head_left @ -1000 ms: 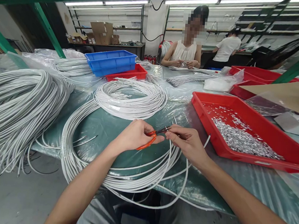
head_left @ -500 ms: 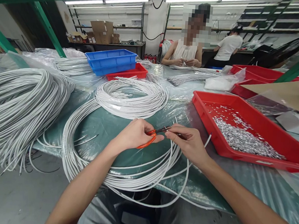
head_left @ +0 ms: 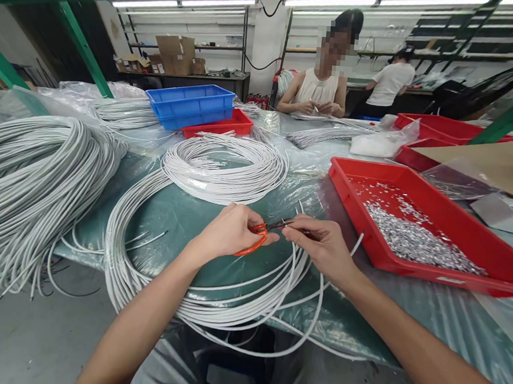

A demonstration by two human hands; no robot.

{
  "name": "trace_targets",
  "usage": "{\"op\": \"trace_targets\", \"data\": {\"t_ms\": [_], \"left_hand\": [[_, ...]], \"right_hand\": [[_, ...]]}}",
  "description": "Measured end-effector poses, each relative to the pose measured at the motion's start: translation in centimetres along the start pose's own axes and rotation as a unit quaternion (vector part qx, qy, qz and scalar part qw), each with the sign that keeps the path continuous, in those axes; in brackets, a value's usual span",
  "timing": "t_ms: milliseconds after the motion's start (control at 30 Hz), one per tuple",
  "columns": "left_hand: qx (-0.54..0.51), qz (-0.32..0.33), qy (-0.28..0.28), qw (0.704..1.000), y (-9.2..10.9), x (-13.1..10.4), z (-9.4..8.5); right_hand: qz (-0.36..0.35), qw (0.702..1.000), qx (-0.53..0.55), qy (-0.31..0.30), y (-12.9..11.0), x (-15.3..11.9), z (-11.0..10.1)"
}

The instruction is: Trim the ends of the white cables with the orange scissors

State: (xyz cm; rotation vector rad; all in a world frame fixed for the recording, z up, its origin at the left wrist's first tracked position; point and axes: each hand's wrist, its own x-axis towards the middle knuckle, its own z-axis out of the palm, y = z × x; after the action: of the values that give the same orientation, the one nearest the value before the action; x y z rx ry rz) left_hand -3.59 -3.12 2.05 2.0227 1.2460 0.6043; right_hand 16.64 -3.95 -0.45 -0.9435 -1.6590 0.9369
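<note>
In the head view, my left hand (head_left: 229, 231) is closed around orange-handled scissors (head_left: 250, 249), whose dark blades point right. The blades meet the fingertips of my right hand (head_left: 329, 248), which pinches the end of a white cable (head_left: 293, 269). What exactly lies between the blades is too small to tell. Beneath both hands lies a loose coil of white cable (head_left: 120, 234), spread over the green table. A second white coil (head_left: 221, 183) rests just beyond the hands.
At the right stands a red tray (head_left: 410, 266) with many small silvery metal pieces (head_left: 417, 234). A thick cable bundle (head_left: 29, 192) hangs over the table's left edge. Stacked blue bins (head_left: 191, 113) sit on a red tray (head_left: 242, 121). A co-worker (head_left: 320, 90) sits across the table.
Both hands keep almost the same position, with the scissors still at the right fingertips. The whole view has shifted very slightly.
</note>
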Motion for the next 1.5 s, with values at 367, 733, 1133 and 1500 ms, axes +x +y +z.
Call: {"op": "trace_targets", "data": {"t_ms": [367, 733, 1133, 1500], "left_hand": [[-0.021, 0.009, -0.002, 1.0, -0.07, -0.02, 0.57], [-0.043, 0.004, -0.014, 0.999, -0.05, -0.11, 0.83], [-0.024, 0.013, 0.042, 0.999, -0.07, 0.05, 0.66], [-0.245, 0.046, 0.094, 0.964, 0.73, 0.13, 0.75]], "right_hand": [[-0.002, 0.999, -0.013, 0.036, -0.45, -0.12, 0.0], [0.045, 0.998, 0.016, 0.032, -0.66, -0.14, 0.09], [0.079, 0.994, 0.075, 0.013, -0.28, -0.26, 0.36], [0.058, 0.997, 0.038, -0.026, -0.62, -0.36, 0.52]]}}
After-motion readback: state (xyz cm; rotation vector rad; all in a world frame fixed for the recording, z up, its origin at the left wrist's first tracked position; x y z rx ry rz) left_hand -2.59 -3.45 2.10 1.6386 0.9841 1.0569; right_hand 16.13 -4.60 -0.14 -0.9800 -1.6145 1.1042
